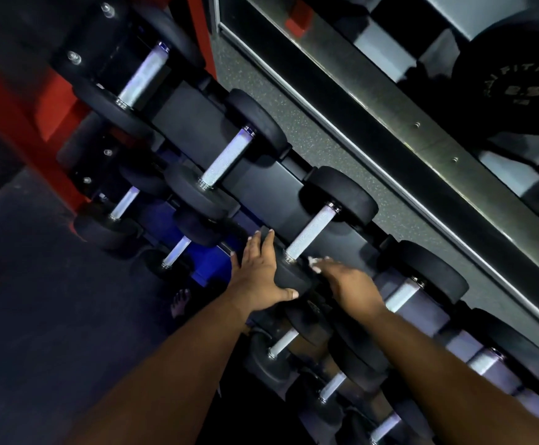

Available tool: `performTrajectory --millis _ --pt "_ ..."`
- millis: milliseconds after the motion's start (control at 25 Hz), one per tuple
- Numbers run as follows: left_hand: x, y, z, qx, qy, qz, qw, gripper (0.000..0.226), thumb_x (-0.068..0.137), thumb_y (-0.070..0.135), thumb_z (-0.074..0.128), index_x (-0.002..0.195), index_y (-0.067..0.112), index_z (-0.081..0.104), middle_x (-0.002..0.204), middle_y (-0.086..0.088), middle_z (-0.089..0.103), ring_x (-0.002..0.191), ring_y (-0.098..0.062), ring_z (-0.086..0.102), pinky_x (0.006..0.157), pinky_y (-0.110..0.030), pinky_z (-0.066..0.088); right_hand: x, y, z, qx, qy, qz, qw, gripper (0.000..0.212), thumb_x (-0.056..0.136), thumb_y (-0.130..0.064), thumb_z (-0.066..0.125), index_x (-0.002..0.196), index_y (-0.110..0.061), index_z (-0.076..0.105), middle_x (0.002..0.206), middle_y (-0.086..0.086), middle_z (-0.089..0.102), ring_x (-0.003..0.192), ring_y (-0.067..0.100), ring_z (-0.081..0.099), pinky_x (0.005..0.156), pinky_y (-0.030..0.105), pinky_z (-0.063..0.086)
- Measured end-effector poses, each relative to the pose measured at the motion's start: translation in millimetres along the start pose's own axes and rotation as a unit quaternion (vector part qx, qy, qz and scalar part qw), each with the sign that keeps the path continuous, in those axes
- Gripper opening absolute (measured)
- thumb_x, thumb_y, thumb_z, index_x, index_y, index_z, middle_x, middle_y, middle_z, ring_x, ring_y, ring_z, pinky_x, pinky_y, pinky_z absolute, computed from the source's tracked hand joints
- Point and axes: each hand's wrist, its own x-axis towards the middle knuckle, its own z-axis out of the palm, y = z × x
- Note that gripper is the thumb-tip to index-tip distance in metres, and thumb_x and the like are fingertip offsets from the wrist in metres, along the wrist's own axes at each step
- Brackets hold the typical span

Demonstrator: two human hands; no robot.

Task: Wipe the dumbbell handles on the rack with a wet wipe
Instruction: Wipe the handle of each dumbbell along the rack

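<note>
We're looking down at the dumbbell rack [255, 175], top tier running diagonally from upper left to lower right, with a lower tier of smaller dumbbells below it. Our left hand [261, 274] rests on the near head [289, 274] of the third dumbbell [313, 231] on the top tier: fingers straight and spread over the black rubber, thumb hooked along the head's near edge. Flat contact, not a wrap. Our right hand [345, 281] is just right of that same head, fingertips near the bottom end of the knurled handle [313, 231]. A small white scrap, the wet wipe [313, 262], shows at the fingertips, close to the handle's collar; most of it is hidden under the hand. Fingers look bent around it, but blur keeps us from telling how tight the hold is, or whether the wipe touches the metal. The handle above the wipe is fully exposed. Two more dumbbells [226, 159] sit on the top tier toward the upper-left end, handles bare; others sit toward the lower-right end, partly behind our right forearm. Behind the rack's far edge: speckled floor [309, 136], then a mirror [454, 59] with a metal frame showing a weight plate [515, 85]. A red frame [20, 123] stands off the rack's left end. Bare toes [180, 303] show on the dark floor below the left hand.
</note>
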Motion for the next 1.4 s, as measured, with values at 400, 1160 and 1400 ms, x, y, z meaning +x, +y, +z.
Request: performTrajectory --millis 400,1160,1400 --pt "-0.1 -0.3 0.4 0.002 0.007 -0.001 1.000 0.140 0.068 0.060 0.084 0.157 0.029 -0.020 0.167 -0.002 -0.021 0.155 -0.021 -0.015 0.121 -0.057 -0.009 94.8 -67.8 -21.8 0.759 0.222 0.403 0.461 0.015 0.094 -0.004 0.052 0.089 -0.012 0.064 0.071 -0.001 0.068 0.071 0.011 0.062 0.064 0.020 0.047" --pt "-2.8 1.4 0.7 0.002 0.013 0.000 1.000 0.140 0.068 0.059 0.084 0.157 0.028 -0.019 0.167 -0.004 -0.021 0.156 -0.022 -0.013 0.123 -0.058 -0.007 107.6 -62.1 -18.4 0.754 0.142 0.374 0.521 0.007 0.087 -0.008 0.067 0.092 -0.011 0.065 0.074 0.004 0.060 0.068 0.017 0.058 0.074 0.028 0.049" --pt "-1.8 0.7 1.0 0.004 0.010 -0.002 1.000 0.139 0.068 0.059 0.084 0.158 0.027 -0.017 0.167 -0.004 -0.021 0.155 -0.022 -0.013 0.123 -0.057 -0.007 72.2 -87.4 -1.3 0.673 0.064 0.413 0.610 0.023 0.086 -0.010 0.070 0.108 -0.009 0.065 0.083 0.008 0.068 0.074 0.019 0.064 0.059 0.024 0.053"
